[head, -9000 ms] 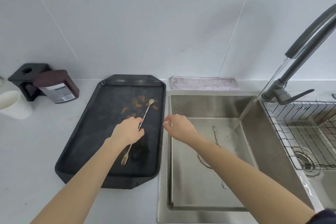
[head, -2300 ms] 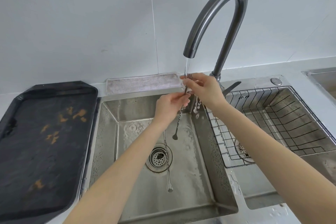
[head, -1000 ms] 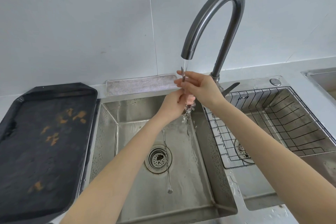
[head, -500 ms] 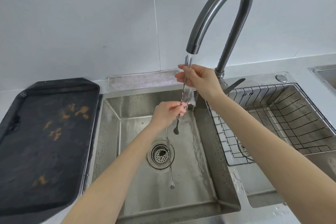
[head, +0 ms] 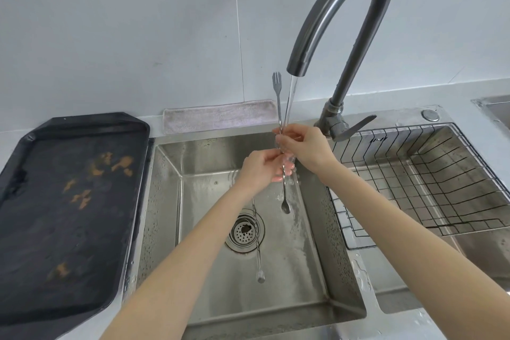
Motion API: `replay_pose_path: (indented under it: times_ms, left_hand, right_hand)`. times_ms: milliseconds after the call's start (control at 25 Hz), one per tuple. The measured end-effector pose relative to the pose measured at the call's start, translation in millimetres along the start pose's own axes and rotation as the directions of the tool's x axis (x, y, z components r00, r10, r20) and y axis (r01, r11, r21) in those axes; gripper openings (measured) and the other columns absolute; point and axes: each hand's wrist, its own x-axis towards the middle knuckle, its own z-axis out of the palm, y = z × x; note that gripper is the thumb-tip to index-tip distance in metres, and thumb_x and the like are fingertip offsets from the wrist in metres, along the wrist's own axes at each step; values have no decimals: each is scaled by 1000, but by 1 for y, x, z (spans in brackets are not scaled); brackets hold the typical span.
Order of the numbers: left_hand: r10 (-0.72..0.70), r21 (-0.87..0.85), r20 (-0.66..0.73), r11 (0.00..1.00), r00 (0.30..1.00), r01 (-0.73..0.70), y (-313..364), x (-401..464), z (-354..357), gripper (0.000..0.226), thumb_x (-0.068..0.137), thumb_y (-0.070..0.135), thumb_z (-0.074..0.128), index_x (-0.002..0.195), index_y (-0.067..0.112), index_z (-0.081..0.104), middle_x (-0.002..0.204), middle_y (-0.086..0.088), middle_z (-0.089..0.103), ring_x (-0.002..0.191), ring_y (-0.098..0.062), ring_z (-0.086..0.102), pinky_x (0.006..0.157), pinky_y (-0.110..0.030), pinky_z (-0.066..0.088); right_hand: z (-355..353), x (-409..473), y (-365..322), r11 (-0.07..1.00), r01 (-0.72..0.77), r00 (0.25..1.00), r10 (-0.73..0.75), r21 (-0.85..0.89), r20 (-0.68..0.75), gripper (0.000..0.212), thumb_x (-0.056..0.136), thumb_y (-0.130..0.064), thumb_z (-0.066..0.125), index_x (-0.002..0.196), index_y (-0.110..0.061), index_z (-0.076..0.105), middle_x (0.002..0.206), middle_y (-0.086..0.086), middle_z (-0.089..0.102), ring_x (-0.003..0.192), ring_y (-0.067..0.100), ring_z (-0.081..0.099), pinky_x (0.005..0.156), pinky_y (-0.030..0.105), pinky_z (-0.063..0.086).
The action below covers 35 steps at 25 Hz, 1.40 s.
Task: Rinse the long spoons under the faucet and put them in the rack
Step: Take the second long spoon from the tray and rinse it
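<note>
Head cam: both hands, left hand (head: 260, 168) & right hand (head: 306, 150), grip long spoon (head: 284, 196) under faucet (head: 342, 22).

Pale tiled wall (head: 138, 22), grey countertop (head: 392, 107)

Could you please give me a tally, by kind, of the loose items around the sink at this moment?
Long spoons: 2, one held upright in both hands under the faucet water, one lying across the drain in the sink
Trays: 1, black, left of the sink
Wire racks: 1, in the right basin
Cloths: 1, behind the sink
Total: 5
</note>
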Motion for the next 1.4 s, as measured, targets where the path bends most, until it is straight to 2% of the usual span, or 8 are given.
replay_pose_path:
  times_ms: [120, 280, 600, 800, 920, 1080, 1240, 1400]
  left_hand:
    - [-65, 4, 12, 998, 998, 65, -16, -3, -3, 15, 95, 14, 46, 99, 14, 61, 79, -3, 66, 69, -18, 65, 72, -30, 57]
    - [-176, -10, -49, 984, 983, 175, -46, -8, -14, 7, 90, 12, 55, 94, 10, 61, 68, 2, 61, 54, -10, 62, 50, -17, 54]
    - [-259, 129, -147, 952, 955, 278, -102, -13, -39, 23, 85, 13, 63, 104, -1, 65, 79, -3, 58, 70, -16, 58, 51, -13, 54]
    - [-351, 184, -117, 912, 929, 368, -139, -13, -49, 24, 84, 9, 63, 105, -3, 65, 79, -9, 61, 55, -3, 57, 50, -9, 51]
    - [-393, 219, -131, 884, 910, 413, -161, -13, -52, 20, 84, 8, 63, 101, -3, 67, 78, -9, 61, 41, 4, 56, 63, -21, 57]
    - [-423, 265, -178, 849, 889, 457, -181, -10, -49, 16, 84, 7, 60, 95, -3, 68, 88, -22, 68, 81, -30, 66, 88, -42, 54]
    - [-409, 470, -135, 775, 902, 422, -190, -9, -46, 24, 90, 11, 48, 101, 3, 68, 93, -12, 69, 92, -28, 58, 84, -31, 43]
    - [-422, 445, -140, 781, 896, 438, -193, -8, -42, 29, 91, 8, 44, 112, 5, 64, 106, -18, 68, 95, -29, 58, 85, -30, 42]
  right_hand:
    - [13, -2, 15, 998, -63, 997, 64, -26, 43, 26, 83, -10, 59, 108, -13, 67, 81, 0, 64, 78, 13, 57, 79, 24, 48]
    - [38, -6, 39, 988, -152, 980, 152, -15, 129, 28, 83, -8, 59, 110, -13, 66, 103, 9, 70, 96, 19, 61, 95, 36, 49]
    - [101, -11, 72, 946, -313, 915, 325, -89, 239, 25, 84, -12, 60, 109, -10, 65, 99, 6, 65, 91, 18, 57, 92, 35, 48]
    - [130, -13, 89, 909, -374, 856, 414, -183, 310, 28, 85, -12, 60, 112, -6, 62, 92, 7, 60, 77, 16, 52, 81, 27, 43]
    - [144, -13, 103, 879, -424, 825, 474, -219, 308, 31, 85, -12, 59, 115, -6, 60, 109, 14, 67, 91, 19, 56, 96, 35, 49]
    - [157, -14, 121, 827, -514, 760, 563, -229, 324, 32, 86, -8, 56, 118, -6, 60, 110, 12, 67, 100, 21, 60, 103, 37, 46]
    - [166, -15, 132, 770, -615, 694, 631, -170, 345, 34, 91, -6, 46, 124, -2, 53, 122, 19, 62, 113, 30, 60, 90, 35, 53]
    - [171, -18, 141, 729, -676, 663, 664, -103, 346, 34, 93, -4, 40, 125, 0, 51, 125, 21, 59, 117, 31, 57, 77, 27, 51]
